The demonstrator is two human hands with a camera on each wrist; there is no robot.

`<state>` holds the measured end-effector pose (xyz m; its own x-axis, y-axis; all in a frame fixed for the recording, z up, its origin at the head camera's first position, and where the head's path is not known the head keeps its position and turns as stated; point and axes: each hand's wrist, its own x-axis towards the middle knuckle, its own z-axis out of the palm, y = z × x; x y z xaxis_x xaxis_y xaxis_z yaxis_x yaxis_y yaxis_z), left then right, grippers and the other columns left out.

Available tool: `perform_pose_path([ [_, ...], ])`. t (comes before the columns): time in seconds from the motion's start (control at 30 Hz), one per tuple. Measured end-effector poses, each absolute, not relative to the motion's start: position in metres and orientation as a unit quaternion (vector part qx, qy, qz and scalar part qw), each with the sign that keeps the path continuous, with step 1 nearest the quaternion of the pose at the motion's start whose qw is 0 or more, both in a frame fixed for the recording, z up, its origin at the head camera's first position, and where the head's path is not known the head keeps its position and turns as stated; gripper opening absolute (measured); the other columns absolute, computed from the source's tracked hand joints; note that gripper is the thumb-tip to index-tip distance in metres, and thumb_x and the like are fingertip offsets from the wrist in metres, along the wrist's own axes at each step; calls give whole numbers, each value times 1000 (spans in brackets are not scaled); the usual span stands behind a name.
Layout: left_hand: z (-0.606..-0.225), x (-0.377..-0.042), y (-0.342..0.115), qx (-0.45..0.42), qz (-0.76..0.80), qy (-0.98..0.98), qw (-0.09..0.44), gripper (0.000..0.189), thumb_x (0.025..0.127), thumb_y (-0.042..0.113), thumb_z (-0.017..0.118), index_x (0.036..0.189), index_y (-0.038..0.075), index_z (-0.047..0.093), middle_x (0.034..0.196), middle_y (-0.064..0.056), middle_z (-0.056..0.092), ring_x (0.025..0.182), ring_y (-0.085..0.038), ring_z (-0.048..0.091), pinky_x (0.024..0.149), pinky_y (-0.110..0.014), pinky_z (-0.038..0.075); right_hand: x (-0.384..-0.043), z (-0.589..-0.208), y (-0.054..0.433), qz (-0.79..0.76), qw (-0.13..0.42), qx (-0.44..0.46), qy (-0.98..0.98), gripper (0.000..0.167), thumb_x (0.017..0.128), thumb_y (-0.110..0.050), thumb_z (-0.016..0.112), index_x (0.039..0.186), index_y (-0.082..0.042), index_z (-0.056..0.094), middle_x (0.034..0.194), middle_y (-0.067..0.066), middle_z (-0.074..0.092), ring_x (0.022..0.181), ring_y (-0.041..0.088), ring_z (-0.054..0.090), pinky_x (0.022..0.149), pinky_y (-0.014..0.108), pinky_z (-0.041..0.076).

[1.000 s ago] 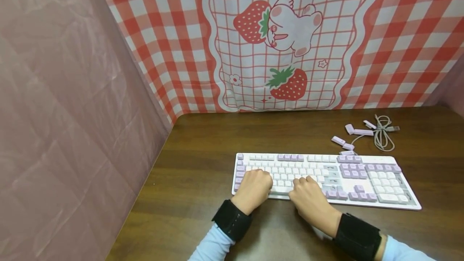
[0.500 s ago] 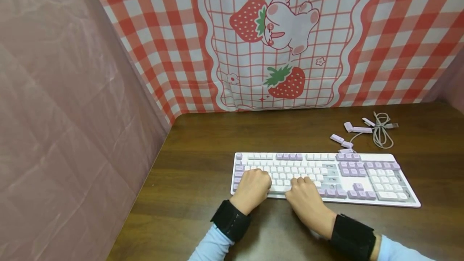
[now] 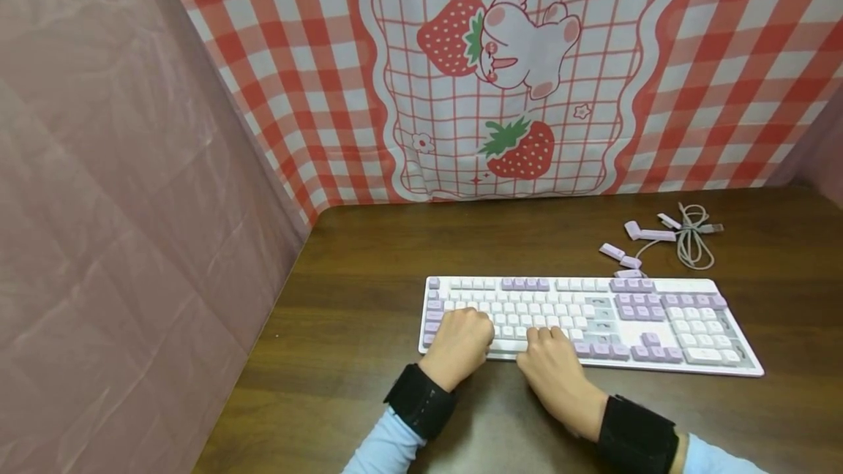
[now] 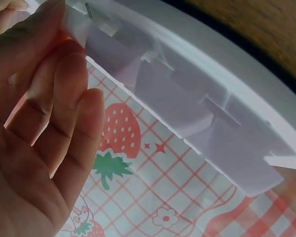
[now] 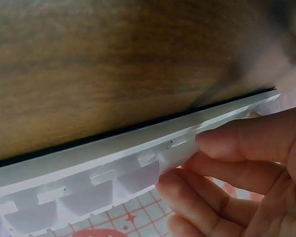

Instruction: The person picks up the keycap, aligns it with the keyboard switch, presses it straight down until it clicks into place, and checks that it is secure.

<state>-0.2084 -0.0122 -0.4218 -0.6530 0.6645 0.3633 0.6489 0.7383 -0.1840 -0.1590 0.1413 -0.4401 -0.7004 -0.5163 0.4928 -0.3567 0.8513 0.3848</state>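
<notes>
A white and lilac keyboard [image 3: 634, 335] lies on the table, its front edge toward me. My left hand [image 3: 457, 342] is over its front left part, fingers curled. In the left wrist view the left thumb [image 4: 34, 37] and a finger pinch the left end of a long pale space bar [image 4: 78, 25], beside lilac keys [image 4: 172, 101]. My right hand [image 3: 553, 368] bends over the front edge further right. Its thumb [image 5: 232, 140] and fingers pinch the space bar's right end [image 5: 180, 157] in the right wrist view. Between both hands the space bar's middle shows in the head view.
Behind the keyboard's right half lie several loose lilac keycaps [image 3: 612, 251] and a coiled grey USB cable [image 3: 693, 240]. A red checked strawberry cloth [image 3: 507, 86] hangs along the table's back edge. Pink fabric [image 3: 132, 203] hangs at the left.
My right hand and wrist have shifted slightly left and toward me along the front edge. The left hand stays at the same place on the keyboard. The head view has moved slightly.
</notes>
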Motion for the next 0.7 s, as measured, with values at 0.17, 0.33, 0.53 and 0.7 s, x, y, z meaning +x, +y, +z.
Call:
perform_pose_path([
  [0.17, -419, -207, -11, -358, 29, -905, 228, 22, 66, 9, 69, 50, 18, 59, 50, 7, 53, 48, -10, 51, 42, -25, 37, -157, -436, 140, -136, 293, 238, -916, 13, 62, -8, 69, 51, -10, 63, 57, 7, 50, 51, 20, 48, 51, 33, 36],
  [0.33, -416, -206, -10, -359, 33, -902, 239, 21, 65, 9, 69, 50, 19, 58, 51, 7, 54, 48, -11, 52, 41, -26, 37, -156, -432, 141, -136, 283, 236, -919, 12, 61, -7, 70, 51, -9, 63, 58, 7, 51, 52, 21, 49, 51, 33, 36],
  [0.53, -418, -205, -12, -350, 24, -912, 213, 20, 64, 14, 73, 50, 20, 60, 52, 7, 57, 50, -11, 54, 43, -26, 38, -156, -430, 145, -118, 271, 253, -921, 10, 58, -4, 72, 53, -7, 63, 59, 8, 51, 53, 22, 49, 51, 32, 36],
  [0.7, -422, -202, -9, -347, 46, -905, 241, 17, 64, 12, 73, 54, 21, 63, 53, 8, 58, 50, -10, 54, 42, -25, 38, -155, -432, 149, -102, 275, 269, -917, 12, 52, -2, 71, 51, -7, 60, 62, 8, 50, 56, 23, 49, 53, 32, 36],
])
